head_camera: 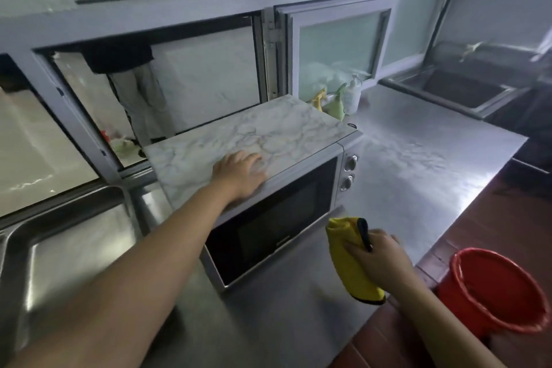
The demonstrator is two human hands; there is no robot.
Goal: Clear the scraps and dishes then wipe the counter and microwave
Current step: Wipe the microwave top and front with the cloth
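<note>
The left hand point(240, 173) lay flat, fingers spread, on the marble-patterned top of the microwave point(280, 218), which stood on the steel bench point(418, 164). The right hand point(379, 260) gripped a folded yellow cloth point(348, 263) just in front of the microwave's lower right corner. A red bucket point(495, 290) stood on the floor to the right. Spray bottles point(336, 101) stood behind the microwave by the window, and a sink point(460, 89) lay at the far right.
</note>
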